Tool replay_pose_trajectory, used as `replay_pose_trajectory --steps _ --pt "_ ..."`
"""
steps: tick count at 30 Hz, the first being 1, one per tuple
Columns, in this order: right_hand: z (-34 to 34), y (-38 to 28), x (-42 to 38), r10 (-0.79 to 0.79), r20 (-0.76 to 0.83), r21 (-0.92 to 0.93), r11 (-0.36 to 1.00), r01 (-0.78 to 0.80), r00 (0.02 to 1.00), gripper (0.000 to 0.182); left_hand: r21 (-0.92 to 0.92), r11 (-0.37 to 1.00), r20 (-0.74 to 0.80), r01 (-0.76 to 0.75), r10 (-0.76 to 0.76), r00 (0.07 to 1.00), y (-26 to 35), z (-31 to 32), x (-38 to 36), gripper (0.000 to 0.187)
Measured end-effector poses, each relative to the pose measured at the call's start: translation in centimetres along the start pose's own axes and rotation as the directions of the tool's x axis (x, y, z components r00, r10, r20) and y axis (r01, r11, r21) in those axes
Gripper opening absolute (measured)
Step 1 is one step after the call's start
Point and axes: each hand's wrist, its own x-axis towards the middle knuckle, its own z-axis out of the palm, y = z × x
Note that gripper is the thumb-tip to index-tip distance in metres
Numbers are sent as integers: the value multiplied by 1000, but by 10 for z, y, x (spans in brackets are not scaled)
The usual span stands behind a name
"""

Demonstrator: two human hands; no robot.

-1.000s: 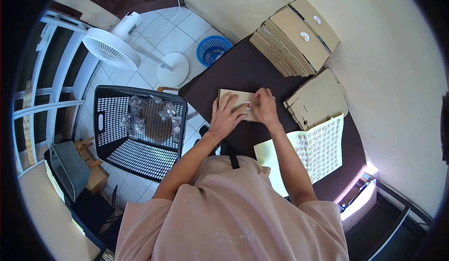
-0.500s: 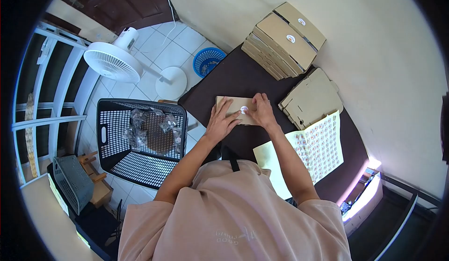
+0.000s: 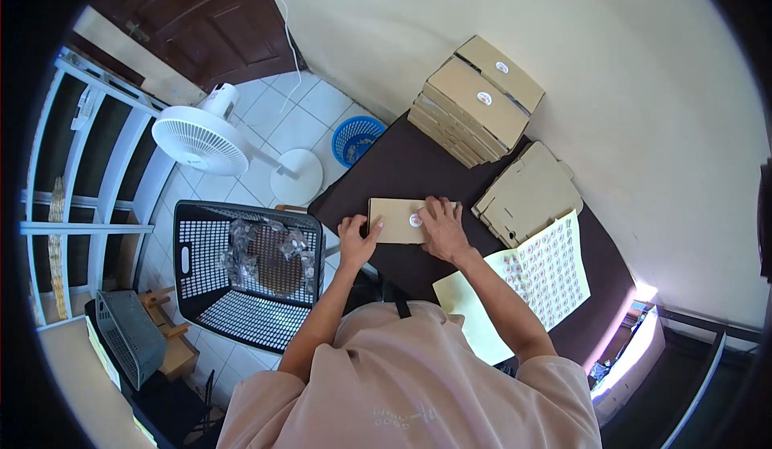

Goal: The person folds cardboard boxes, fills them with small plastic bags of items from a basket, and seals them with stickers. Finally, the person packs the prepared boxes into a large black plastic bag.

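A flat brown cardboard box (image 3: 394, 210) lies on the dark table (image 3: 386, 164) in front of me, with a round sticker (image 3: 416, 219) on its top. My left hand (image 3: 358, 240) grips the box's left edge, thumb on top and fingers at the side. On the right part of the box rests my right hand (image 3: 442, 228), fingers bent and spread beside the sticker, pressing on the surface. A yellowish sheet of round stickers (image 3: 551, 268) lies to the right, partly beneath my right forearm.
Stacked boxes (image 3: 474, 99) stand at the back by the wall, with unfolded cardboard (image 3: 531, 192) nearer. Left of the table are a black basket (image 3: 249, 268) holding plastic-wrapped items, a white fan (image 3: 201, 141) and a blue basket (image 3: 356, 139) on the floor.
My left hand has moved from the box's top to its left edge. My right hand has shifted from the right edge onto the top near the sticker. The camera view has shifted too.
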Motion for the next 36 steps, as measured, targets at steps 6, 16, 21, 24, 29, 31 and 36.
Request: replay_pose_trajectory --steps 6,16,21,24,29,31,36 --pt "-79 -18 -3 -30 -117 136 990 46 993 73 -755 568 146 328 -342 928 3 -48 14 35" --pt "-218 73 59 213 -577 196 973 -119 788 62 -793 528 143 305 -325 935 -3 -61 25 31" --pt "-186 104 77 184 -552 110 983 -149 813 61 -685 645 231 339 -249 940 22 -42 23 26" --pt "-180 99 68 220 -574 96 975 -201 789 59 -629 696 291 347 -203 935 31 -28 18 23" --pt "-161 90 25 349 -812 301 937 -178 467 40 -567 765 374 306 -91 923 38 -2 8 19" --pt "-134 107 5 654 -677 611 755 -238 338 30 -557 783 390 277 -48 919 38 4 3 16" --pt "-38 126 -2 822 -367 551 569 -611 435 45 -510 814 450 277 -22 893 37 15 -5 16"
